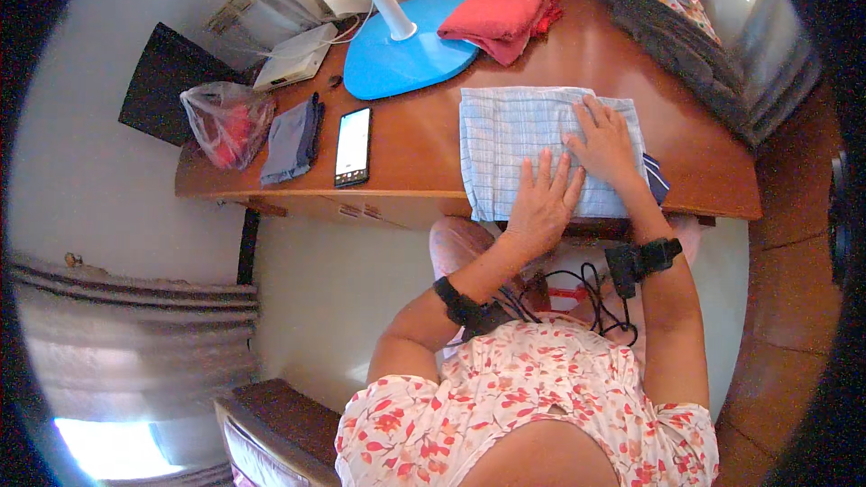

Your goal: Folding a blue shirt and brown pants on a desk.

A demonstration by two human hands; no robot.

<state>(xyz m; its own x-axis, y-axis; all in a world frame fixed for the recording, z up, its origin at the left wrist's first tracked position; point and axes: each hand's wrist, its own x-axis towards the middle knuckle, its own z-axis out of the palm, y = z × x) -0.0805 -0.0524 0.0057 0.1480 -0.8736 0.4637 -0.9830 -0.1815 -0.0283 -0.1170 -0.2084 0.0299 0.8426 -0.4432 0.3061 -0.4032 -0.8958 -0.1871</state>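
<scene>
A light blue checked cloth (505, 126), folded into a rough square, lies flat at the front edge of the wooden desk. My left hand (543, 200) rests flat on its lower middle with the fingers spread. Higher up and to the right, my right hand (606, 142) presses on the same cloth, its fingers stretched out and the thumb apart. From under the cloth's right edge peeks a dark blue striped fabric (656, 179); the rest of it is hidden. Black straps with small boxes sit on both wrists.
Left of the cloth lie a lit phone (353, 146), folded grey-blue cloths (292, 140) and a clear plastic bag (227, 124) with something red inside. Behind stand a blue lamp base (410, 45) and folded red cloth (501, 18). Dark grey fabric (677, 41) lies far right. Black cables (591, 293) hang near my lap.
</scene>
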